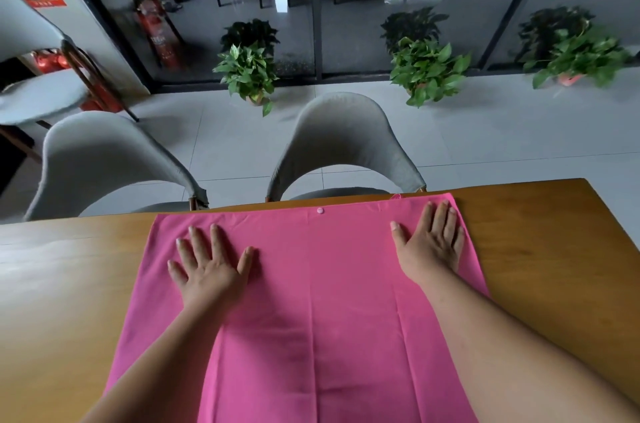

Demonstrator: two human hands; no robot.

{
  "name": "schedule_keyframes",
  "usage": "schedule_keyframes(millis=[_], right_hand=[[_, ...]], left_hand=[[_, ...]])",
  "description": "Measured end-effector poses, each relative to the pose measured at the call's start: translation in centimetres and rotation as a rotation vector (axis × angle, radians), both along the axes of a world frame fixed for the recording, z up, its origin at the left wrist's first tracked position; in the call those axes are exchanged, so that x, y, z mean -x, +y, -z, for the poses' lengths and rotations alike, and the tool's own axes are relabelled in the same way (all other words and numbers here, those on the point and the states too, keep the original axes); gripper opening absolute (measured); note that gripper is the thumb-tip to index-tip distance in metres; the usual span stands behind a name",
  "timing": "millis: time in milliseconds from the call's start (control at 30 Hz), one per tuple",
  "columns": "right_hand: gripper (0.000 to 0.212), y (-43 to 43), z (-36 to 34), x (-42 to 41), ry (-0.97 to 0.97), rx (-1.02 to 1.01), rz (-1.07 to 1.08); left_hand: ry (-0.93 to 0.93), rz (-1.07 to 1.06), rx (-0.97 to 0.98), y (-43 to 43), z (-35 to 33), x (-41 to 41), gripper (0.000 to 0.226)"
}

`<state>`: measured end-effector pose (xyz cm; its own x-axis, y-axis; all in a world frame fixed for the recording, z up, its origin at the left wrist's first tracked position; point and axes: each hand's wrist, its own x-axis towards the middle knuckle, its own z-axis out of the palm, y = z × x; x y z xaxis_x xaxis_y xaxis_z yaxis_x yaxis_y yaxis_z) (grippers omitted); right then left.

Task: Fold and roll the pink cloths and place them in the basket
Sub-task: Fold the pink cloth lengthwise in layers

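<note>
The pink cloth (311, 301) lies flat in the middle of the desk (69, 284). Its far edge sits just beside the far edge of the desk. Its near end runs out of the bottom of the picture. Long fold lines run down it from far to near. A small round pink button (320, 210) sits on the cloth near the middle of its far edge.

The left hand (211, 270) rests flat on the left part of the cloth. Its grip is wide, with the fingers straight and spread, and it holds nothing. The right hand (431, 242) rests flat on the far right corner of the cloth. Its grip is wide too, with the fingers straight and close together, and it holds nothing. Both bare arms lie over the cloth.

The desk is brown wood. Past its far edge stand two grey chairs, one in the middle (346, 138) and one to the left (100, 156). Further off, three green plants in pots stand in a row on the grey floor (485, 132): one left (247, 73), one in the middle (427, 71) and one right (575, 55). Behind them is a dark glass wall (311, 7). A red fire extinguisher (159, 31) stands at the far left.
</note>
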<state>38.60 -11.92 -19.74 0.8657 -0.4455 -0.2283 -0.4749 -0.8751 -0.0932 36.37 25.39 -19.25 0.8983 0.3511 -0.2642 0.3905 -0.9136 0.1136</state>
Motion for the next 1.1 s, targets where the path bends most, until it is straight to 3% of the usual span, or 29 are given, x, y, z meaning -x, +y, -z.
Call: schedule_keyframes(millis=[100, 200, 367, 667, 767, 900, 1100], right_hand=[[0.092, 0.1, -1.5, 1.1, -0.058, -0.014, -0.001], [0.083, 4.8, -2.1, 4.7, -0.195, 0.015, -0.161], [0.084, 8.9, -0.3, 10.8, -0.138, 0.085, -0.283], [0.094, 8.9, -0.4, 9.3, -0.112, 0.052, -0.263], [0.085, 10.6, -1.5, 12.8, -0.145, 0.082, -0.308], [0.081, 12.3, -1.0, 17.9, -0.14, 0.098, -0.358], [0.085, 12.4, -0.3, 13.6, -0.119, 0.121, -0.353]], left_hand=[[-0.119, -0.008, 0.069, 0.4, -1.5, 0.5, 0.098], [-0.248, 0.106, 0.019, -0.3, -2.0, 4.5, 0.083], [-0.112, 0.083, -0.066, 3.5, 0.0, 12.1, 0.082], [-0.094, 0.101, -0.029, 6.5, 0.3, 10.7, 0.092], [-0.222, 0.124, -0.049, 6.7, -0.1, 14.5, 0.086], [-0.139, 0.19, -0.1, 8.2, 0.2, 19.9, 0.083], [-0.124, 0.167, -0.07, 9.5, 0.5, 16.2, 0.09]])
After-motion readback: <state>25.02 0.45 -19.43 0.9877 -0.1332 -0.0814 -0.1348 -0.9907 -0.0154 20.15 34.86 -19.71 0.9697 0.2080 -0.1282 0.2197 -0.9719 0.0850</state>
